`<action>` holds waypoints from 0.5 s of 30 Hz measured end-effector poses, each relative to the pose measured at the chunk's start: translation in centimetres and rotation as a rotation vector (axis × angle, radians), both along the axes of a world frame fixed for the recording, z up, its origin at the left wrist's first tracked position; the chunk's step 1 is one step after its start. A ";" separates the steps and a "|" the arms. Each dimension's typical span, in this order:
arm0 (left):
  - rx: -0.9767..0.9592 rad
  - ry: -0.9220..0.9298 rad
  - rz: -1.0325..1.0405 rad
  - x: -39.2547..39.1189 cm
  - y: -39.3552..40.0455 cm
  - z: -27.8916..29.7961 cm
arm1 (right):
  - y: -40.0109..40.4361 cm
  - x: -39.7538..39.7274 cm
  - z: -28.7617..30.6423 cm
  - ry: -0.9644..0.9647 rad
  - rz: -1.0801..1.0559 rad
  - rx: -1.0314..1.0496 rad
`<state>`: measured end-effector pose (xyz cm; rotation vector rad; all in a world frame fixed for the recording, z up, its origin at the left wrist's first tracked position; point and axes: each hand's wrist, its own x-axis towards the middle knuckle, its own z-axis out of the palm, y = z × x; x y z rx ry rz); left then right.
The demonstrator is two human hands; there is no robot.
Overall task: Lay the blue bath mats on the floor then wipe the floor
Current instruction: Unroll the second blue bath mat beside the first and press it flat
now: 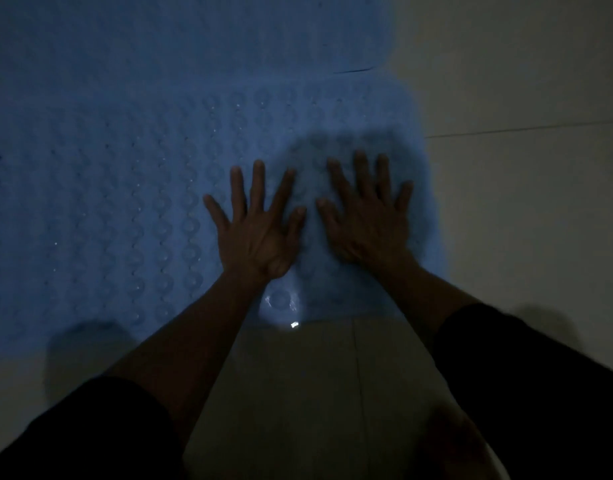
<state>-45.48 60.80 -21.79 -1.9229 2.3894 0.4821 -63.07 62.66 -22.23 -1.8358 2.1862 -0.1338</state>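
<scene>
Pressing the near blue mat [131, 209] flat on the floor [523, 202], our left hand [256, 230] and right hand [367, 223] are splayed, grasping nothing; we judge it soft, floppy, best lifted by its edges.

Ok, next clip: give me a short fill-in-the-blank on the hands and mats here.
1. Both hands, left hand and right hand, press flat with ____ fingers.
2. They rest on the nearer blue bubbled rubber bath mat, whose colour is ____.
3. A second blue bath mat lies ____ it.

Missing: spread; blue; beyond
</scene>
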 end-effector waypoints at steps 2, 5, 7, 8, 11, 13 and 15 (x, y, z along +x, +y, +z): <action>0.023 -0.017 0.027 0.5 2.3 0.0 | 3.0 0.2 -0.3 0.024 0.001 -0.023; 0.008 -0.047 0.062 0.5 4.4 0.0 | 4.8 0.2 -0.7 0.044 0.017 -0.060; -0.004 -0.048 0.080 0.3 4.9 -0.1 | 5.1 0.2 -0.9 0.068 0.043 -0.091; -0.004 -0.048 0.088 0.3 4.9 -0.1 | 5.1 0.2 -1.1 0.071 0.046 -0.104; -0.005 -0.056 0.106 0.1 4.8 -0.1 | 5.0 0.2 -1.3 0.061 0.040 -0.129; 0.003 -0.058 0.116 0.1 4.8 -0.1 | 5.1 0.4 -1.2 0.057 0.032 -0.149; 0.004 -0.058 0.118 0.0 4.8 -0.1 | 5.0 0.5 -1.2 0.050 0.020 -0.167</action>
